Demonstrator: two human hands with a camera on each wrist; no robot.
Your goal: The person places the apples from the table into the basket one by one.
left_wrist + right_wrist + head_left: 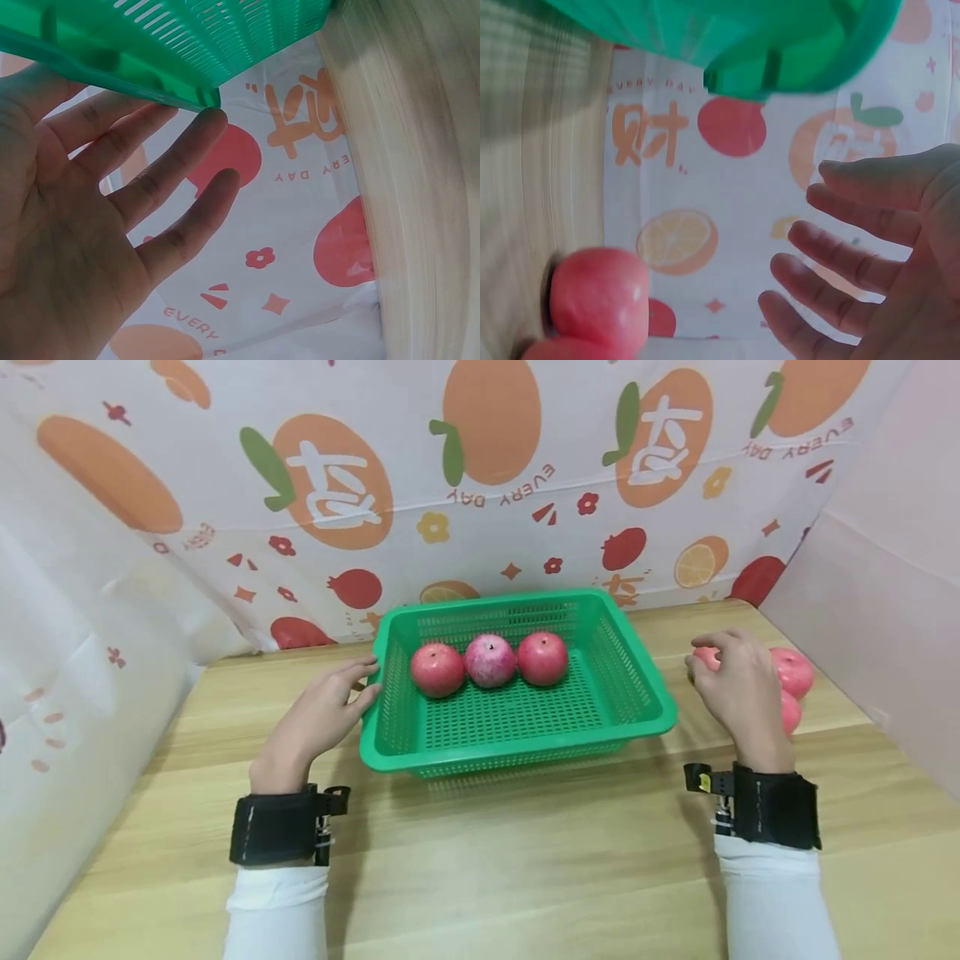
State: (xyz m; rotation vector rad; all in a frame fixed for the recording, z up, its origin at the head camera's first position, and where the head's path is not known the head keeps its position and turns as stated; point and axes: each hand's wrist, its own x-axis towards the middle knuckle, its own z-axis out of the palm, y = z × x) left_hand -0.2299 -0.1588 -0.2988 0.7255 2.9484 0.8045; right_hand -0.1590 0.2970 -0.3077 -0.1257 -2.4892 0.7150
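Observation:
A green plastic basket (517, 752) stands on the table with three apples inside. Two of them, the left apple (437, 670) and the right apple (543, 658), are red; the middle apple (491, 661) is mottled pinkish purple. At the basket's left side, my left hand (318, 714) has its fingertips right at the rim, and the left wrist view shows the fingers loosely extended there. My right hand (738, 693) hovers over the red apples to the right of the basket, partly hiding them. In the right wrist view its fingers are spread, holding nothing, with a red apple (600, 300) below them.
The wooden table (525, 860) meets a fruit-printed sheet (495, 510) behind the basket. White sheeting hangs at the left and right sides. Close to my right hand lies another red apple (792, 672), near the table's right edge.

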